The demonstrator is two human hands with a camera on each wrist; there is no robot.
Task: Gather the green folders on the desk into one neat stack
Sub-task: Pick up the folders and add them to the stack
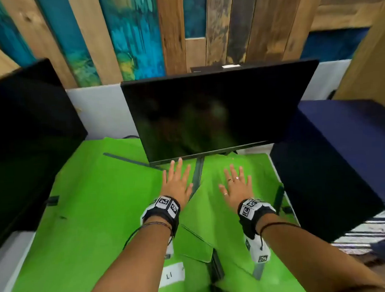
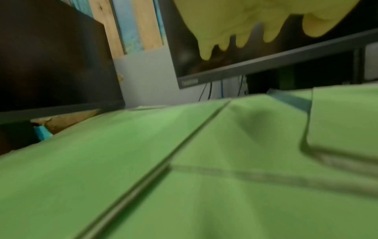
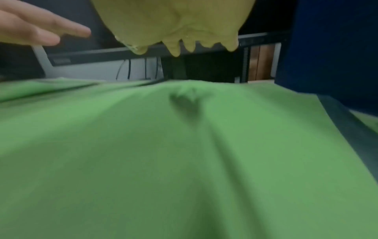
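Several green folders cover the desk, overlapping at odd angles: a large one on the left (image 1: 96,194), one on the right (image 1: 249,165) and smaller ones near the front (image 1: 195,242). My left hand (image 1: 177,179) hovers flat, fingers spread, over the left folder (image 2: 102,153) close to the monitor's lower edge. My right hand (image 1: 235,186) is also flat with spread fingers above the right folder (image 3: 184,153). Both palms (image 2: 235,24) (image 3: 174,24) show from below in the wrist views, holding nothing. Whether the hands touch the folders is unclear.
A black monitor (image 1: 219,113) stands at the middle back, its stand (image 1: 198,174) running between the folders. A second dark screen (image 1: 28,142) is at the left, a dark blue box (image 1: 333,161) at the right. A white label (image 1: 171,274) lies near the front.
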